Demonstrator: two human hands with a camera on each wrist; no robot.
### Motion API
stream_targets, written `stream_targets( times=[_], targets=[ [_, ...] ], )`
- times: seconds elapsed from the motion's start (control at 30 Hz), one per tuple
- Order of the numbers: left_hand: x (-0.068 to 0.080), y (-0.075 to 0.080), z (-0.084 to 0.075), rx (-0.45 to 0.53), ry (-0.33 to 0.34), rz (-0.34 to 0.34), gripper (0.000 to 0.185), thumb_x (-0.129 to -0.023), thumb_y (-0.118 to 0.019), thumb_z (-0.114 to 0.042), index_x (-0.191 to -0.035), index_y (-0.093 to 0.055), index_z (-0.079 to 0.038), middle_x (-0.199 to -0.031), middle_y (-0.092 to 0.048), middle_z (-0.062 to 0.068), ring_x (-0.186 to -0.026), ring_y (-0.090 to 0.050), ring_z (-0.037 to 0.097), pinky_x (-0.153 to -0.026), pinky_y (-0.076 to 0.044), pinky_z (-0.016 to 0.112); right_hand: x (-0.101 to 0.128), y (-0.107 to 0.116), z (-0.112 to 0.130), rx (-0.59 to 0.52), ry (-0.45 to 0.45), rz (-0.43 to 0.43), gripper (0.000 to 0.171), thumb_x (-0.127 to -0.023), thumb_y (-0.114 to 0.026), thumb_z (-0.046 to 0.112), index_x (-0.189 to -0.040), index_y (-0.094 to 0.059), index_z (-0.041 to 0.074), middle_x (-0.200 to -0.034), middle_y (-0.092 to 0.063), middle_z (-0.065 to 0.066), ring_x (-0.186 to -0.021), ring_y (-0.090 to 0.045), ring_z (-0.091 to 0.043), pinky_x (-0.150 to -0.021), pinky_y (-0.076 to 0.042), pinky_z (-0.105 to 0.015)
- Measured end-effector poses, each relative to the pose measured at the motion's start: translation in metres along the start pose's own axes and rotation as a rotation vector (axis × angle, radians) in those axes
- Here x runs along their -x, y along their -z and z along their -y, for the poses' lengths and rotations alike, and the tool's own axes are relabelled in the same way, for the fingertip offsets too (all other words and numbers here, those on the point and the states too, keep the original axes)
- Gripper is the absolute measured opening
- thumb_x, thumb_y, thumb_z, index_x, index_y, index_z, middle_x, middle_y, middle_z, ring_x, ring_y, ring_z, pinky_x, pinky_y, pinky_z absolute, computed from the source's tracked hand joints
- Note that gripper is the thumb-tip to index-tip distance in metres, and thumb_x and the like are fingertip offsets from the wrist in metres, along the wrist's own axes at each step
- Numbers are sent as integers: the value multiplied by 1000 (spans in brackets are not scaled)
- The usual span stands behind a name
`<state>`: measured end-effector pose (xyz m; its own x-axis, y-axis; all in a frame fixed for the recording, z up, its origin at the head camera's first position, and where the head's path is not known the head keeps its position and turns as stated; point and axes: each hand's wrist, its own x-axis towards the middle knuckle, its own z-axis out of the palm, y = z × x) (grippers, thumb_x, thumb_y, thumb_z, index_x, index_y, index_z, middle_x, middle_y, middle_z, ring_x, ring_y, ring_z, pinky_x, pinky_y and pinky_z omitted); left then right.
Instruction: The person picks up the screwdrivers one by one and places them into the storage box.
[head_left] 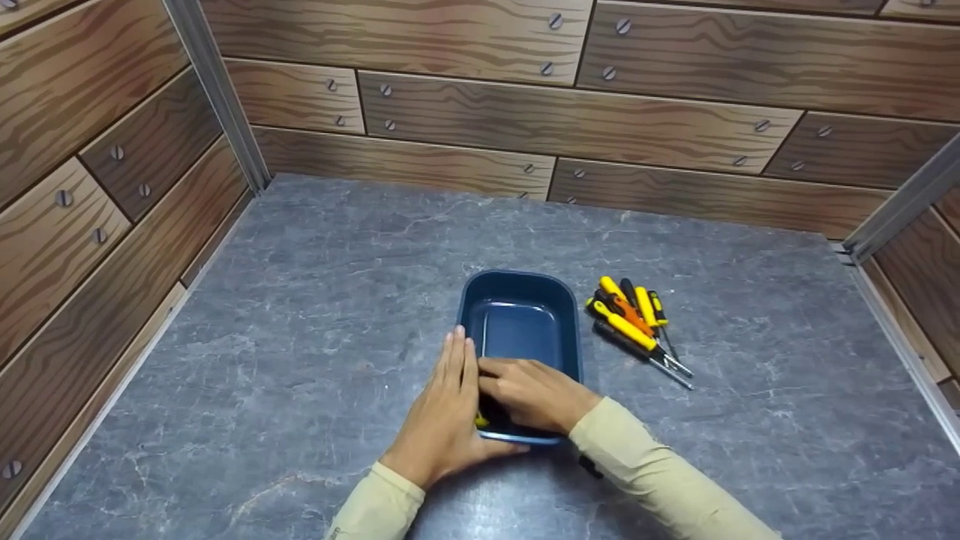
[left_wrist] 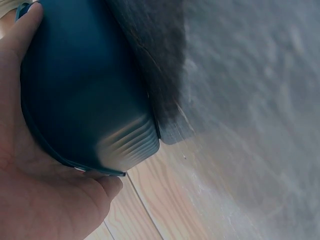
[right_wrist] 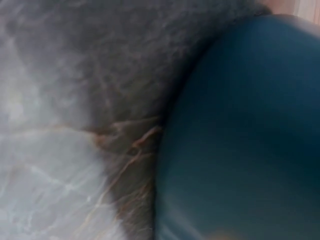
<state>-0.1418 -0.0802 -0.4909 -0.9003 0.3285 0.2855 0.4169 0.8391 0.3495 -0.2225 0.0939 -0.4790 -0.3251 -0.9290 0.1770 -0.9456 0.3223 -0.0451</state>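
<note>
A dark blue tray [head_left: 520, 322] sits near the middle of a grey marble-look table [head_left: 315, 315], long side running away from the person. The left hand [head_left: 442, 409] lies flat along the tray's left wall w/ fingers straight and together, palm pressed to the outside; the left wrist view shows the same, palm and thumb [left_wrist: 100, 192] against the tray's ribbed corner, nothing pinched. The right hand [head_left: 529, 391] reaches over the near end of the tray and down inside it, fingers curled toward the left wall; a bit of yellow [head_left: 481, 421] shows just under it at the near-left corner, but whether the fingers grip it can't be told (the hand itself hides the spot, and the right wrist view is only a blur of blue tray wall and table). Just right of the tray, not touching it, a small heap of screwdrivers [head_left: 634, 322] lies on the table, yellow, orange and black handles up top, metal tips pointing to the near right. Brown wood-print panels [head_left: 570, 120] w/ screw heads wall in the table at the back and both sides.
</note>
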Motion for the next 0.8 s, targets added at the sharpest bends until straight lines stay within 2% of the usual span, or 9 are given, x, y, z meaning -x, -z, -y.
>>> stream_targets(
  times=[0.27, 0.47, 0.57, 0.67, 0.8],
  targets=[
    [0, 0, -1, 28, 13, 2, 139, -69, -69, -83, -155, -19, 14, -164, -8, 32, -152, -12, 43, -120, -26, 48, 3, -1, -1, -104, -30, -34, 12, -88, -70, 2, -99, -69, 6, -104, -64, -4, -83, -63, -15, -75, -58, -28],
    [0, 0, -1, 42, 23, 12, 139, -69, -69, -83, -156, -17, 13, -164, -7, 31, -152, -11, 43, -121, -24, 49, 8, 8, -1, -145, -69, -76, 24, -86, -69, -3, -109, -71, 6, -116, -65, -6, -94, -67, -19, -84, -59, -30],
    [0, -1, -1, 53, 30, 9, 140, -68, -68, -84, -156, -17, 12, -164, -7, 31, -152, -12, 42, -120, -25, 50, 14, 15, -4, -154, -89, -146, 28, -86, -67, -5, -112, -73, 5, -117, -66, -6, -97, -68, -19, -87, -58, -30],
    [0, -1, -1, 61, 31, 6, 140, -68, -69, -84, -156, -17, 12, -164, -8, 31, -152, -12, 43, -120, -26, 50, 21, 22, -10, -141, -124, -258, 27, -87, -67, -6, -111, -73, 4, -114, -68, -7, -97, -68, -19, -87, -58, -29],
    [0, -1, -1, 56, 19, -11, 140, -67, -71, -83, -155, -19, 13, -163, -11, 32, -151, -14, 44, -120, -25, 50, 34, 32, -20, -112, -228, -428, 26, -84, -71, -8, -108, -73, 3, -108, -69, -7, -96, -68, -20, -86, -58, -30]
  ],
)
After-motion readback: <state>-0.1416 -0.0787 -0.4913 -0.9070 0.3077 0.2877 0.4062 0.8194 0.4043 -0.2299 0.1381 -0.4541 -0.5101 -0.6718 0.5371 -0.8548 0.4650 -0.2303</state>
